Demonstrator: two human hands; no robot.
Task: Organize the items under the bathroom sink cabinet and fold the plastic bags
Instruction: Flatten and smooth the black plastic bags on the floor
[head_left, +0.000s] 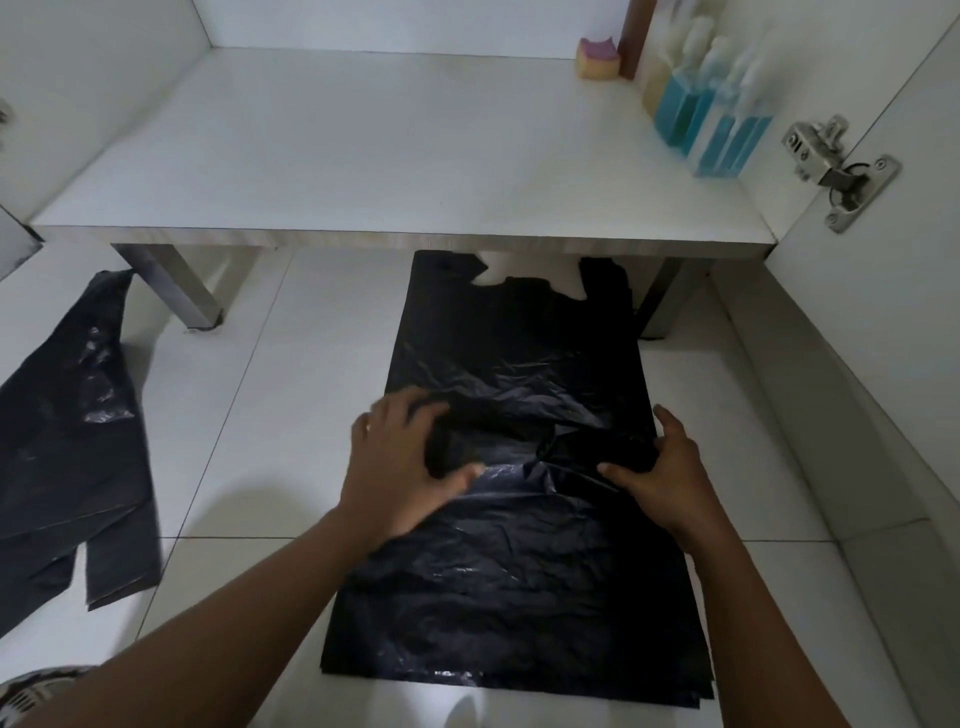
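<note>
At the far left a second bag lies crumpled on the floor tiles, well apart from the work. It is not yet folded.

My left hand has its fingers spread and curled over a raised ridge of the black bag, with the thumb on the near side, so it pinches this fold. The bag lies flat on the tiles in front of the cabinet, and its handles reach just under the edge of the shelf.

My right hand sits at the right edge of the same ridge. The thumb presses on the film and the fingers go round the edge. I judge it a pinch, but the lower fingers are hidden.

The risks, as I see them:
- The film is thin and slippery, so if one hand pulls more than the other, the fold will go crooked.
- Air trapped under the wrinkles may puff the fold open again.
- The handles may catch under the shelf edge.

On the right of the shelf stand the bottles, with a sponge behind them. They are well away from my hands, so I see little danger of knocking them.
</note>
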